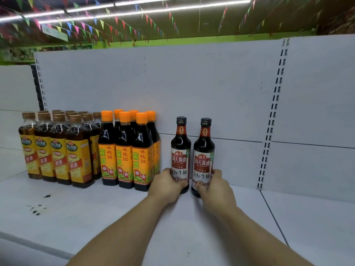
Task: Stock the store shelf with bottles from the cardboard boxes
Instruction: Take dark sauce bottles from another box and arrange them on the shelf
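The white back panel (pixel 192 83) fills most of the view, with a slotted upright (pixel 272 112) running down its right part; above it hang strings of coloured bunting (pixel 96 25) under strip lights (pixel 134 4); below it lies the white store shelf (pixel 76 217), a flat deck that carries all the bottles.

At the left of the shelf stands a block of brown-capped bottles (pixel 57 150), several rows deep, clear glass filled with amber-brown liquid and wrapped in yellow labels; just beside them on the right stands a smaller block of orange-capped bottles (pixel 124 150), filled nearly to the neck with very dark liquid, their labels orange.

Right of that block, with a small gap, two dark-capped bottles stand upright side by side near the back panel; the left dark-capped bottle (pixel 180 146) and the right dark-capped bottle (pixel 203 150) both hold dark sauce and bear red and white labels.

The left hand (pixel 167 184) grips the base of the left one, thumb across its label; the right hand (pixel 215 187) grips the base of the right one likewise; both bare forearms reach in from the lower edge.

A few dark specks (pixel 38 206) mark the shelf at the front left.
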Demonstrator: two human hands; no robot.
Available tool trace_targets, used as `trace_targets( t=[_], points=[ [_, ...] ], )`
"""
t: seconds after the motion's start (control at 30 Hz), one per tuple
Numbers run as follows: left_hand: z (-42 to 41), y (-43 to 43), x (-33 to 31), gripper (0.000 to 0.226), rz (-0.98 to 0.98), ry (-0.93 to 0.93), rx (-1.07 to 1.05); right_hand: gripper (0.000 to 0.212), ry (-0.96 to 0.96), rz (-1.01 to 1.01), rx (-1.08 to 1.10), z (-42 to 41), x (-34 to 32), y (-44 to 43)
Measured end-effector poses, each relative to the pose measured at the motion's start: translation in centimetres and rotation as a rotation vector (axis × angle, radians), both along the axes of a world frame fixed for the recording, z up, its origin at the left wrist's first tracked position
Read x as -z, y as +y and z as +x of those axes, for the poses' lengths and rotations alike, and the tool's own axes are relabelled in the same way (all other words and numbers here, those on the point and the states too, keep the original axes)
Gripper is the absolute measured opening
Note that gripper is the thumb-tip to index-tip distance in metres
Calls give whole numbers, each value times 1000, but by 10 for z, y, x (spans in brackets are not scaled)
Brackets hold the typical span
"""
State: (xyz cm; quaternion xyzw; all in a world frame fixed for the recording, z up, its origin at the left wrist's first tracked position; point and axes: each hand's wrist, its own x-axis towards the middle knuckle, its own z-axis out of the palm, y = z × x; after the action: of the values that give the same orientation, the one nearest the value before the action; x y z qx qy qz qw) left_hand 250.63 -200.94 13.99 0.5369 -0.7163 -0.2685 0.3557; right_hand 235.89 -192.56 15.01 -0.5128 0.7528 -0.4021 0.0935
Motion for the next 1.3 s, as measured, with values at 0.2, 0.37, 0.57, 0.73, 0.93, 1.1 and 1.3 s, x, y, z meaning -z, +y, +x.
trace_targets(
  t=[0.2,0.37,0.57,0.73,0.93,1.1,1.3],
  points=[
    [-7,-21,1,51,11,1,-32,48,11,15,10,-5,2,-25],
    [-11,-27,1,50,17,-13,-46,49,25,17,24,-7,6,-36],
    [-16,-29,0,49,28,-8,-59,49,17,16,30,-7,8,-44],
    [-20,-26,-5,52,40,-50,-82,50,-5,28,24,-7,8,-45],
    [-9,-5,-2,72,117,-185,-121,49,50,169,5,-7,7,-23],
    [16,26,-7,67,76,-309,-123,45,177,251,-34,1,-2,7],
    [53,78,-30,55,-39,-523,-63,46,374,332,-118,39,-31,50]
  ],
)
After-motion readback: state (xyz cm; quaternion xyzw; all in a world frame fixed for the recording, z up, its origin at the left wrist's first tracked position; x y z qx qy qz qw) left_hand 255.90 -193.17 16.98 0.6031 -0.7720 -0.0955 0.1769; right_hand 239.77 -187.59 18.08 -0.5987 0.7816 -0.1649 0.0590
